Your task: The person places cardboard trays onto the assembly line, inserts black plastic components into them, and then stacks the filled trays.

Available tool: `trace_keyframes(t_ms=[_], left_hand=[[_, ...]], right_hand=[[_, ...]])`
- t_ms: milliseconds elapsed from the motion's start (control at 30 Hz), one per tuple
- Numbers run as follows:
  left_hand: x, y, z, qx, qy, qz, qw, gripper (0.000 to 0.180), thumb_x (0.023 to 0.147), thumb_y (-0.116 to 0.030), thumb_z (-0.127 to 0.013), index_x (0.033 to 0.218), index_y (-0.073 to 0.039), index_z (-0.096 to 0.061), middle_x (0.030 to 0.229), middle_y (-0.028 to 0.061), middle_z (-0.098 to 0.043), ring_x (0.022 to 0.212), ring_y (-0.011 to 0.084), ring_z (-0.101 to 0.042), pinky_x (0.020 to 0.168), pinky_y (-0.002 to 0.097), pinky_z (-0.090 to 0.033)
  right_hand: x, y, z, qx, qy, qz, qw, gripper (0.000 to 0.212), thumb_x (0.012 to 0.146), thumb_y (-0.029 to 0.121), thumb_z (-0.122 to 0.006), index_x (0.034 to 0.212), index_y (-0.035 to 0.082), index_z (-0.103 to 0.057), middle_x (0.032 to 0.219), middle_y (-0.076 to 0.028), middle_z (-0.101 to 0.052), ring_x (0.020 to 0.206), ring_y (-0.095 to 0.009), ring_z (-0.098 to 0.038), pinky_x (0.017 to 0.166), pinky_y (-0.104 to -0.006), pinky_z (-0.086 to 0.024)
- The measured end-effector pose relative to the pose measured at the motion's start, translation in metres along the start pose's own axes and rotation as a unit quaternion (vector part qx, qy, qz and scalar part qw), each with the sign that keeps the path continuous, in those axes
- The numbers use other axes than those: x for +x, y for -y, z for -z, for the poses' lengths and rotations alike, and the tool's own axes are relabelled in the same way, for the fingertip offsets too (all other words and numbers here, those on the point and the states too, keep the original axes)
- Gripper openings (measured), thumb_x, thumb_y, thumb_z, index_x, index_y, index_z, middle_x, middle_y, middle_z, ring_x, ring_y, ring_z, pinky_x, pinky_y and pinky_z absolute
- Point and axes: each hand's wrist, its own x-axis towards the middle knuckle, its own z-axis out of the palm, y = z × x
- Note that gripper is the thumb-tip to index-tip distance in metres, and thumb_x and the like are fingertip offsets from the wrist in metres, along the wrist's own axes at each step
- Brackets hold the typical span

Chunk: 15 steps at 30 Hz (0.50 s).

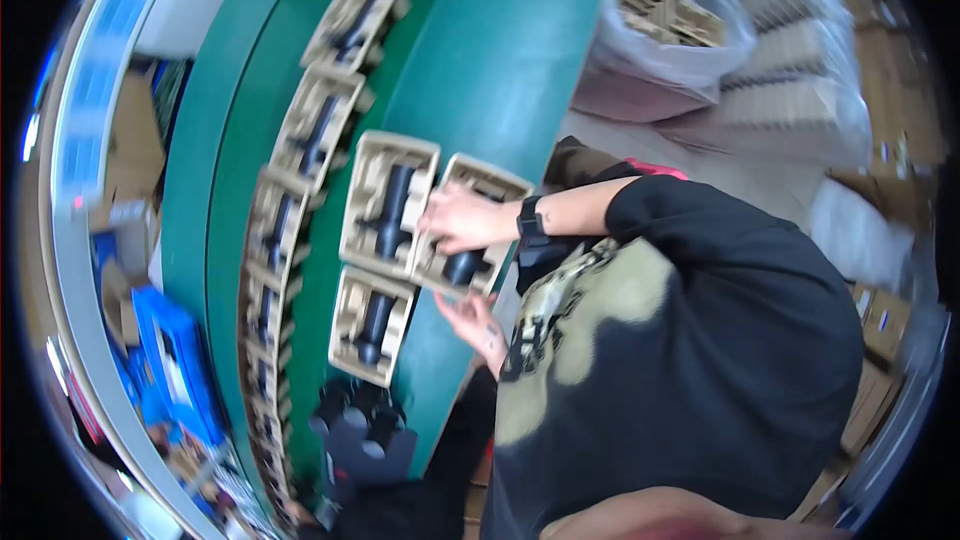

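My right hand (pixel 466 219), with a black watch on its wrist, reaches over a beige moulded-pulp tray (pixel 513 186). Its fingers are bent down inside that tray; whatever they grip is hidden beneath them. A black tube-shaped part (pixel 464 268) shows below the hand. At the tray's lower end, my left hand (pixel 474 326) has its fingers stretched out beside the edge; I cannot tell whether they touch it. To the left stands a second tray (pixel 362 172) with a similar black part (pixel 395 202). Below it, a third tray (pixel 341 325) holds another black part (pixel 375 325).
A line of similar filled trays (pixel 322 130) curves along the green conveyor (pixel 225 140). Dark cylindrical items (pixel 362 418) lie at its lower end, near another person's hand (pixel 298 512). Pulp trays fill a plastic bag (pixel 650 70) at upper right. A blue bin (pixel 175 365) stands at left.
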Motion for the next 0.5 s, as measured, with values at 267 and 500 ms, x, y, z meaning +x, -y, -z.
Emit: trace_keyframes(t_ms=[267,500], left_hand=[[-0.018,-0.068,-0.077,0.57,-0.106,0.084,0.81,0.049,0.09,-0.013,-0.054,0.134,0.001,-0.04,0.103,0.0189,-0.061,0.077,0.0299,-0.064,0.067,0.0376,-0.051],[-0.004,-0.134,-0.323,0.377,-0.04,-0.152,0.913,0.045,0.091,-0.011,-0.051,0.135,-0.005,-0.041,0.117,0.0174,-0.058,0.091,0.0245,-0.063,0.075,0.0332,-0.051]], right_hand=[[-0.13,-0.287,0.216,0.027,-0.24,-0.146,0.959,0.025,0.078,0.018,-0.061,0.1,0.006,-0.064,0.089,-0.011,-0.064,0.089,-0.028,-0.06,0.08,-0.0385,-0.048],[-0.452,-0.667,0.265,0.046,-0.482,-0.698,0.528,0.042,0.071,0.033,-0.07,0.095,0.0,-0.066,0.088,-0.015,-0.067,0.075,-0.03,-0.064,0.072,-0.0382,-0.051]])
